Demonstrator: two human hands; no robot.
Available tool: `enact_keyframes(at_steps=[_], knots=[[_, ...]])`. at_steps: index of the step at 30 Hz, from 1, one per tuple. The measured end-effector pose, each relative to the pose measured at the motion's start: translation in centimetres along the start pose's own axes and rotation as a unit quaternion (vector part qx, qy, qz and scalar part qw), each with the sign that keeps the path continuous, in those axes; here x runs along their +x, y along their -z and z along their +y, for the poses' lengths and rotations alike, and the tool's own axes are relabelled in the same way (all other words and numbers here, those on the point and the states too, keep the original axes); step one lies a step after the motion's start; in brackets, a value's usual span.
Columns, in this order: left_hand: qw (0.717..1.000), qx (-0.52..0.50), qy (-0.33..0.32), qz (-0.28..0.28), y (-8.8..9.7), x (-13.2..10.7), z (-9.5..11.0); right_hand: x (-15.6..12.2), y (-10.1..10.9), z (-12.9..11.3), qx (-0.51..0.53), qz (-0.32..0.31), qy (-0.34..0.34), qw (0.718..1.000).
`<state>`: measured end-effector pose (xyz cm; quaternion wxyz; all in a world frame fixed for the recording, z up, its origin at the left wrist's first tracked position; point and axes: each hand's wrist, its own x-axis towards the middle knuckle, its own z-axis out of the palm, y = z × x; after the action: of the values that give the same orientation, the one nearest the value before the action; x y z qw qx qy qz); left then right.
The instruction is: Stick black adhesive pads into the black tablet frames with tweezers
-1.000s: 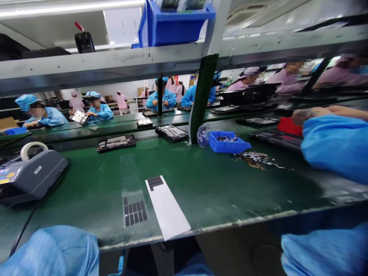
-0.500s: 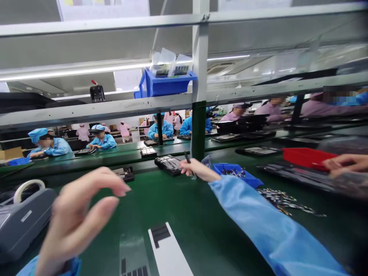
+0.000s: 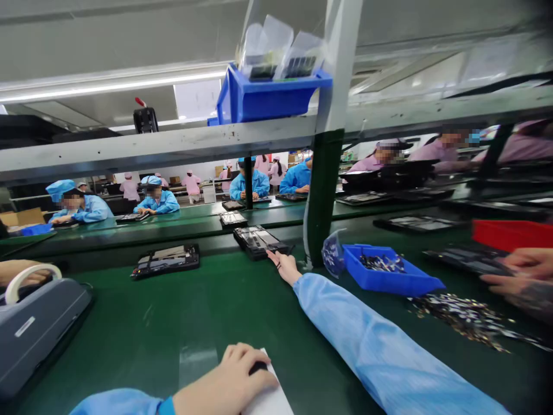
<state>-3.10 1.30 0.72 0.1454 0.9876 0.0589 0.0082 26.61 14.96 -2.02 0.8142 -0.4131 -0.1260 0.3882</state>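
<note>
My left hand (image 3: 228, 377) lies over a white sheet (image 3: 272, 397) at the bottom centre, fingers bent and thumb a little apart from them. A black patch on the sheet shows between thumb and fingers. My right hand (image 3: 286, 267) reaches forward, its thumb and fingers closed at the near right corner of an opened tablet-like device (image 3: 258, 241) with its inner parts showing. A small dark tip near that hand is too unclear to name. Left of it lies a second opened device (image 3: 166, 261). A clear plastic strip (image 3: 196, 363) lies beside my left hand.
A blue bin (image 3: 389, 276) of small metal parts stands right of the post (image 3: 328, 196), with loose parts (image 3: 466, 317) beside it. A grey tape dispenser (image 3: 38, 328) stands left. A co-worker's hands (image 3: 525, 279) are by a red bin (image 3: 510, 233). A shelf rail crosses above.
My left hand has come down from the air onto the white sheet. My right hand has reached the device's corner; the dark pen-like tool seen in it before is no longer clear. The view has shifted.
</note>
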Motion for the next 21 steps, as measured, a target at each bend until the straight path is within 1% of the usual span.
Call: enact_keyframes(at_steps=[3, 5, 9, 12, 18, 21], knots=[[0.999, -0.035, 0.016, 0.025, -0.1, 0.0, 0.0, 0.4, -0.6, 0.9, 0.016, -0.035, -0.019, 0.999], [0.998, -0.043, 0.024, 0.034, -0.1, 0.0, 0.0, 0.6, -0.9, 1.2, 0.026, -0.044, -0.023, 0.998], [0.998, -0.051, 0.027, 0.04, -0.2, 0.0, 0.2, 0.7, -0.9, 0.9, 0.037, -0.052, -0.026, 0.998], [0.997, -0.051, 0.027, 0.043, -0.3, 0.1, 0.2, 0.3, -1.1, 0.5, 0.027, -0.069, -0.04, 0.996], [0.998, -0.042, 0.018, 0.041, -0.4, 0.2, -0.3, -1.4, -1.9, 0.0, -0.035, -0.093, -0.084, 0.992], [0.998, -0.041, 0.016, 0.052, -0.4, 0.1, -0.3, -3.3, -1.3, -0.4, -0.072, -0.089, -0.092, 0.989]])
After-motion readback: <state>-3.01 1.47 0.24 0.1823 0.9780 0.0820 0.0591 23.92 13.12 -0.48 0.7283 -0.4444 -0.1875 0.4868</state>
